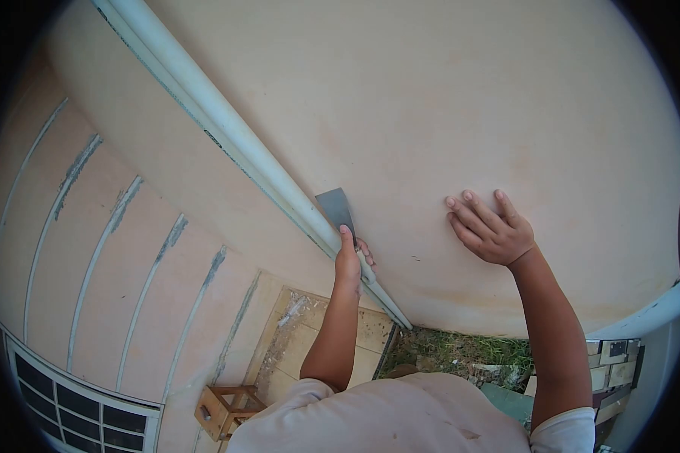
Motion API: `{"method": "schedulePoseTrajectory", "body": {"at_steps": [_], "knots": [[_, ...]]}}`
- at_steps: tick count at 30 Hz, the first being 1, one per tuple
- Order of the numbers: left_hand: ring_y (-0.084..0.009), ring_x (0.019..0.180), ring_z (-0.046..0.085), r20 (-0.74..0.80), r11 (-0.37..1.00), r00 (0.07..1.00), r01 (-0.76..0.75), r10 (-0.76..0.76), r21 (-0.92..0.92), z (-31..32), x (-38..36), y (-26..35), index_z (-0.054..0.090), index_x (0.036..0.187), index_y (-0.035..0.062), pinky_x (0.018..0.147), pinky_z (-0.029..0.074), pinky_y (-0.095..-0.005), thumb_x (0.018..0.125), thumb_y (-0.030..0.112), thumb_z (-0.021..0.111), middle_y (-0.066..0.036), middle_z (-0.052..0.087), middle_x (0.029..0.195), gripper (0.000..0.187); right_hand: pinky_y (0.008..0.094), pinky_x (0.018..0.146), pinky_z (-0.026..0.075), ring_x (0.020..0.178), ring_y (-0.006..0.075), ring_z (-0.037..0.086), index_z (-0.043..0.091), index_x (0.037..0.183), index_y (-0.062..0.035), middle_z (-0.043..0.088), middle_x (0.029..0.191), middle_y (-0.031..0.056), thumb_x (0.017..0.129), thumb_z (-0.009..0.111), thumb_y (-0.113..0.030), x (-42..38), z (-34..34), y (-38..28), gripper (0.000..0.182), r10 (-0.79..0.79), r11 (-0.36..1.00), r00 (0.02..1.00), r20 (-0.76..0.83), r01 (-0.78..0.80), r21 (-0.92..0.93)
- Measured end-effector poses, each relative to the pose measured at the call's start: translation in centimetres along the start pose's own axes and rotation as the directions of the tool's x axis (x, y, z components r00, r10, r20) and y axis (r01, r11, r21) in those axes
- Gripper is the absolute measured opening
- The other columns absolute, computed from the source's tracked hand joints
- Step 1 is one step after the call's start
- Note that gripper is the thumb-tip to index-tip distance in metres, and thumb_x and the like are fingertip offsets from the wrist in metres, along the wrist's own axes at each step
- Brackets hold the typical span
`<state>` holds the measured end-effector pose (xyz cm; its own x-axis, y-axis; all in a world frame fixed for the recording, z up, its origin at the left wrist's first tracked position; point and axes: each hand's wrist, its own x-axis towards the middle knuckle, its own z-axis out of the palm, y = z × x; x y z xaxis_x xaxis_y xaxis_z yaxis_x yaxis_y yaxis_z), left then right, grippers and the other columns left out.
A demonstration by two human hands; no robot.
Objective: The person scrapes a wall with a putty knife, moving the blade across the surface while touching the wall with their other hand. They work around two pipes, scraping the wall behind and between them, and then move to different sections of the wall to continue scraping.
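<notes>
Plainly in left hand (349, 264): scraper (343, 216), blade (334, 201) foremost.

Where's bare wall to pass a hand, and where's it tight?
Free: wall between left hand and right hand, and above them, bordered by the pale pipe. Crowded: beside the pipe's lower run, where the left hand grips the scraper.

Wall (431, 113): soft, even, muted light; its direction cannot be told; tone dulls toward the upper left corner
Pipe (223, 113): pale highlight along its length, soft shade on the wall beside it
Scraper (336, 206): faint matt sheen, outline fairly crisp
Right hand (496, 235): gently shaded, in fair focus
Grass (476, 349): dim, fine detail smeared, by the wall's lower edge
Window (79, 404): dark panes, frame bowed by the wide lens
View corners: rounded off in black
</notes>
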<state>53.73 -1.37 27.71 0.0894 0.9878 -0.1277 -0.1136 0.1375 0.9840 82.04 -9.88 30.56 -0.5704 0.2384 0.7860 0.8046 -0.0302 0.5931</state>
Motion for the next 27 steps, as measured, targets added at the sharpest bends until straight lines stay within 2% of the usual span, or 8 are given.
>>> {"method": "schedulePoseTrajectory", "body": {"at_steps": [4,7,12,16,20,24,26,27], "knots": [[-0.0177,0.044,0.046,0.109,0.984,0.989,-0.079,0.097,-0.161,2.0,-0.3,8.0,0.043,0.064,0.0129,0.044,0.044,-0.0309,0.094,0.072,0.029,-0.003,0.043,0.053,0.068,0.0462,0.115,0.031,0.128,0.0121,0.052,0.059,0.103,-0.0232,0.058,0.136,-0.0071,0.096,0.050,-0.027,0.0,-0.2,0.0,0.012,0.005,1.000,0.999,0.033,-0.005,0.010],[-0.0170,0.044,0.045,0.137,0.964,0.983,-0.087,0.124,-0.251,2.5,0.8,7.6,0.043,0.065,0.0128,0.045,0.043,-0.0307,0.094,0.072,0.030,-0.002,0.042,0.054,0.067,0.0463,0.114,0.031,0.128,0.0120,0.052,0.059,0.103,-0.0233,0.057,0.137,-0.0073,0.097,0.049,-0.027,0.0,-0.2,-0.1,0.013,0.015,1.000,0.999,0.029,-0.015,0.004],[-0.0173,0.044,0.045,0.053,0.980,0.979,0.199,-0.199,0.012,-0.7,-0.1,-7.2,0.044,0.064,0.0123,0.045,0.044,-0.0317,0.091,0.076,0.033,-0.002,0.041,0.053,0.070,0.0452,0.115,0.032,0.128,0.0105,0.050,0.058,0.103,-0.0239,0.056,0.138,-0.0085,0.095,0.051,-0.030,-0.3,0.2,-0.3,0.012,0.028,1.000,1.000,0.012,-0.028,0.003],[-0.0161,0.044,0.045,-0.034,0.934,0.951,0.307,-0.306,0.180,-1.9,-2.1,-10.9,0.044,0.064,0.0122,0.044,0.043,-0.0305,0.092,0.073,0.038,-0.002,0.041,0.052,0.067,0.0440,0.114,0.034,0.130,0.0099,0.049,0.056,0.105,-0.0236,0.054,0.139,-0.0092,0.096,0.049,-0.031,-0.4,-0.1,-0.3,0.013,0.029,1.000,0.998,0.052,-0.029,0.002],[-0.0129,0.044,0.042,0.058,0.958,0.998,-0.035,0.019,0.283,-1.7,-0.2,-7.0,0.044,0.063,0.0131,0.044,0.038,-0.0287,0.095,0.063,0.045,0.000,0.042,0.053,0.059,0.0421,0.115,0.032,0.130,0.0087,0.049,0.055,0.106,-0.0242,0.054,0.139,-0.0098,0.096,0.049,-0.029,-0.5,0.3,-0.3,0.013,0.047,0.999,0.999,0.011,-0.047,0.009],[-0.0131,0.044,0.041,0.068,0.968,0.997,-0.038,0.022,0.246,-1.3,1.0,-8.4,0.043,0.063,0.0132,0.044,0.037,-0.0284,0.095,0.064,0.045,0.000,0.042,0.054,0.060,0.0420,0.116,0.031,0.129,0.0088,0.049,0.055,0.104,-0.0239,0.054,0.139,-0.0102,0.095,0.051,-0.028,-0.7,0.1,-0.8,0.011,0.084,0.996,0.995,0.049,-0.086,0.038],[-0.0131,0.045,0.041,0.055,0.982,0.992,0.101,-0.111,0.159,-1.5,0.8,-12.4,0.045,0.063,0.0129,0.045,0.038,-0.0282,0.095,0.064,0.044,-0.001,0.042,0.054,0.060,0.0437,0.117,0.030,0.127,0.0068,0.051,0.059,0.105,-0.0272,0.058,0.135,-0.0124,0.097,0.051,-0.028,-0.7,0.2,-0.7,0.011,0.085,0.996,0.996,0.024,-0.085,0.030],[-0.0131,0.047,0.042,0.054,0.948,0.975,0.196,-0.216,0.252,-1.7,0.1,-13.7,0.045,0.067,0.0123,0.045,0.039,-0.0286,0.096,0.064,0.042,0.000,0.042,0.056,0.059,0.0437,0.117,0.030,0.127,0.0068,0.051,0.059,0.105,-0.0272,0.058,0.135,-0.0124,0.097,0.051,-0.028,-0.6,0.2,-0.5,0.011,0.088,0.996,0.996,0.029,-0.089,0.015]]}}
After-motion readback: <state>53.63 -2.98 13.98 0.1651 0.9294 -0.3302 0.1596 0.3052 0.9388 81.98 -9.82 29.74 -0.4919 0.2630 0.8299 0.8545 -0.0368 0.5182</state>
